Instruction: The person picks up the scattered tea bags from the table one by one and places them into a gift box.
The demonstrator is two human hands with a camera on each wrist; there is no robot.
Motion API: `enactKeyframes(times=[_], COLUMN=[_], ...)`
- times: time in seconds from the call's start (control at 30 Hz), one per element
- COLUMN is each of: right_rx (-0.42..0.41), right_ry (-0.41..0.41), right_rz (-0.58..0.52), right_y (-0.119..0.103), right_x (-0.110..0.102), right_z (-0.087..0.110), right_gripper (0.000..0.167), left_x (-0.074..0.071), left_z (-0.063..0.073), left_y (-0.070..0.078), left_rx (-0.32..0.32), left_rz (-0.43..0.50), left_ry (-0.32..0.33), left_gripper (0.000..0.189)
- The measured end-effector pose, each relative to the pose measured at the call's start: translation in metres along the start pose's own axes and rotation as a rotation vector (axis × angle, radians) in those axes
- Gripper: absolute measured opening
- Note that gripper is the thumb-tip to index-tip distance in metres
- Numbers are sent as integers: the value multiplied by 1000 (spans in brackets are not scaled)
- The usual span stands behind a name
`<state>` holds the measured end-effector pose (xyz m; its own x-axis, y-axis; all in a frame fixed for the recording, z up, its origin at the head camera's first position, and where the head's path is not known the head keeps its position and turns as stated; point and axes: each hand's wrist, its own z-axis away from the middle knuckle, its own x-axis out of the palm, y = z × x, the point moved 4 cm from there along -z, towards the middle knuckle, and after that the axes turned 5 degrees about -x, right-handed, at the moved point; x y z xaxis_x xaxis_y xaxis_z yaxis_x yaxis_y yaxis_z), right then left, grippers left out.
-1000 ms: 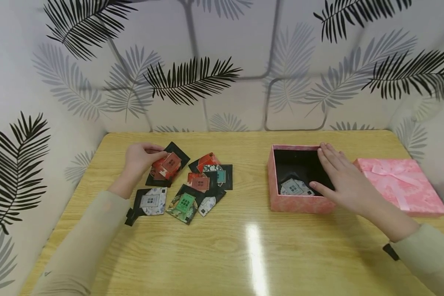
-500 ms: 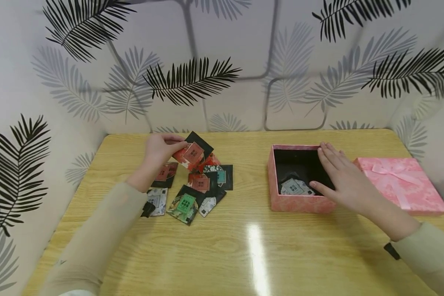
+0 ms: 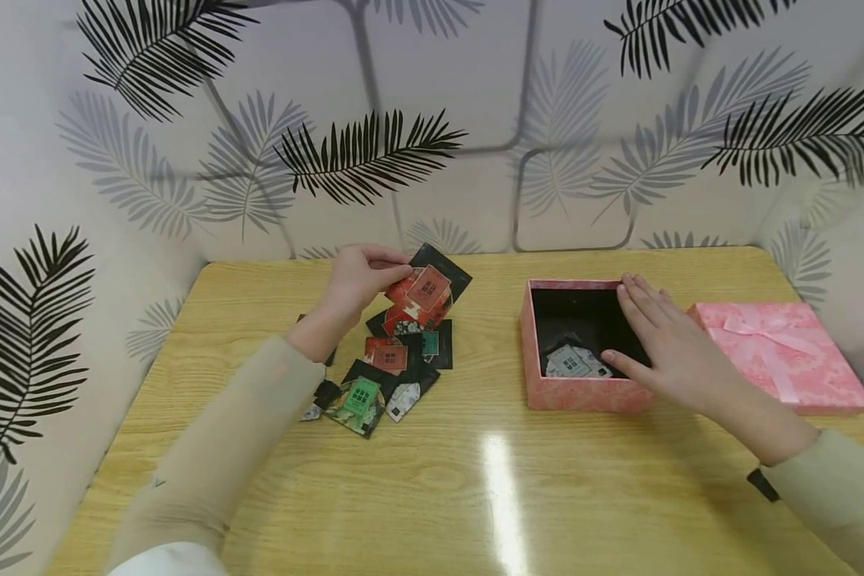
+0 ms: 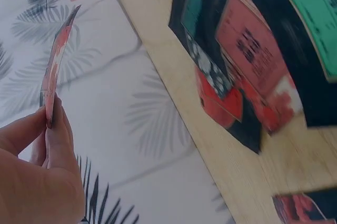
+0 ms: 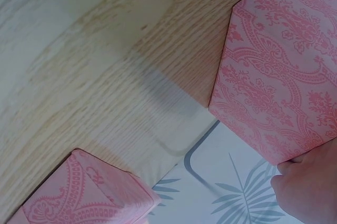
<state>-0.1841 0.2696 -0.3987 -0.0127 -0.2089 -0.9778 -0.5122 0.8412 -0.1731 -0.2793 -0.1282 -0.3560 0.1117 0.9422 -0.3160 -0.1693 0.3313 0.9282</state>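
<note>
My left hand pinches a flat red and black sachet by its edge, holding it above a loose pile. In the left wrist view the same sachet appears nearly edge-on between thumb and fingers. Below it lie a red sachet, a green sachet and others, overlapping. My right hand rests on the right wall of a pink box, fingers straight along its rim. Inside the box is a whitish sachet. The right wrist view shows the box's patterned side with fingers at its edge.
A pink lid with a ribbon bow lies right of the box, its corner visible in the right wrist view. The wooden table meets a leaf-patterned backdrop behind. My left forearm partly covers sachets at the pile's left.
My left hand has picked up the red and black sachet from the left of the pile and carried it right. The right hand and the box have stayed in place.
</note>
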Motion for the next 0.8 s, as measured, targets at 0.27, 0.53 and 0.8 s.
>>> enactKeyframes(times=[0.27,0.53,0.8], right_rx=[-3,-9,-10], right_ry=[3,5,12], right_rz=[4,3,-3], right_y=[1,1,0], right_x=[2,2,2], right_z=[0,0,0], right_gripper=[97,96,95], left_x=[32,64,99], left_z=[-2,-1,4], left_y=[15,30,44], left_rx=[7,17,99], left_rz=[42,54,94], left_ry=[-49,-75,-135], left_gripper=[23,20,19])
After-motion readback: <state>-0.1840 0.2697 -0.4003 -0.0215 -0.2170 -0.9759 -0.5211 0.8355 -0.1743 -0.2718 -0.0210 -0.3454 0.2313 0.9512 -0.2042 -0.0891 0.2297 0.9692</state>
